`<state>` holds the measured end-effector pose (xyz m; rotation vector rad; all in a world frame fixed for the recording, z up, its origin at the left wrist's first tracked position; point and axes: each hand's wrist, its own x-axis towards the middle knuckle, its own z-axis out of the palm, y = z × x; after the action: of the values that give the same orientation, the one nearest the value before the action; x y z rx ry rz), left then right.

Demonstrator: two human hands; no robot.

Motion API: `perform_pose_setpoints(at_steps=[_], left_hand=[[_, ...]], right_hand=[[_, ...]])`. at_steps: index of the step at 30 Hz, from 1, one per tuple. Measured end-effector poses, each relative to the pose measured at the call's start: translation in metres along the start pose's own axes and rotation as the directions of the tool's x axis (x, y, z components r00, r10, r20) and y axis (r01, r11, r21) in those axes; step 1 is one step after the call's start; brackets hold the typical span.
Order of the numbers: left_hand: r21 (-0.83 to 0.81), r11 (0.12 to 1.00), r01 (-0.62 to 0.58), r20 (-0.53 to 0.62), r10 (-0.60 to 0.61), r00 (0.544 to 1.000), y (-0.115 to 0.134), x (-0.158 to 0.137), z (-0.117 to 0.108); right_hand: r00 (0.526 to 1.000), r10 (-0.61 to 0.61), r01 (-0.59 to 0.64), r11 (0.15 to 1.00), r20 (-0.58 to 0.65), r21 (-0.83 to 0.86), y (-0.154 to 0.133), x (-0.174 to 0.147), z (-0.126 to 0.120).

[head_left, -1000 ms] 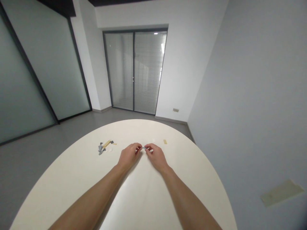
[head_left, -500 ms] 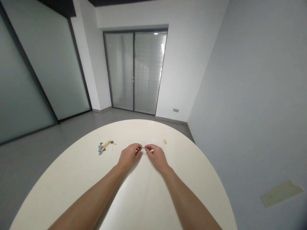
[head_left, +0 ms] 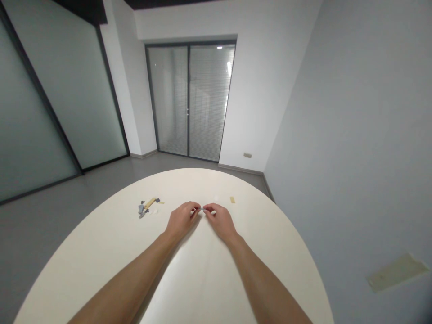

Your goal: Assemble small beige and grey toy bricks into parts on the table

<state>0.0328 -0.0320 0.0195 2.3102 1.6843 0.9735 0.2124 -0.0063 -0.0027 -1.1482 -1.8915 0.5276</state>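
Observation:
Near the middle of the round white table, my left hand and my right hand meet fingertip to fingertip. Between them they pinch a small grey piece, most of it hidden by the fingers. Its exact kind is too small to make out. Off to the left of my left hand lies a loose cluster of small parts: several grey pieces, a longer tan piece and a dark blue piece. A flat tan piece lies by itself beyond my right hand.
Small whitish bits lie beside the cluster. Beyond the table stand a glass door and frosted glass panels. A plain wall with a strip of tape rises at the right.
Almost nothing differs. The fingertips of both hands have come very slightly closer around the small grey piece; the parts on the table lie as before.

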Motion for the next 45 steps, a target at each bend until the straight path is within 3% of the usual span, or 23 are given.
perform_pose_setpoints(at_steps=[14, 45], left_hand=[[0.011, 0.998, -0.060, -0.013, 0.060, 0.998, -0.003, 0.000, 0.002], [-0.004, 1.000, -0.024, 0.017, 0.024, 1.000, 0.001, 0.000, 0.001]], right_hand=[[1.000, -0.001, 0.001, 1.000, 0.001, -0.006, -0.002, 0.000, -0.001], [1.000, -0.015, 0.015, 0.999, 0.005, -0.042, -0.011, -0.002, -0.006]])
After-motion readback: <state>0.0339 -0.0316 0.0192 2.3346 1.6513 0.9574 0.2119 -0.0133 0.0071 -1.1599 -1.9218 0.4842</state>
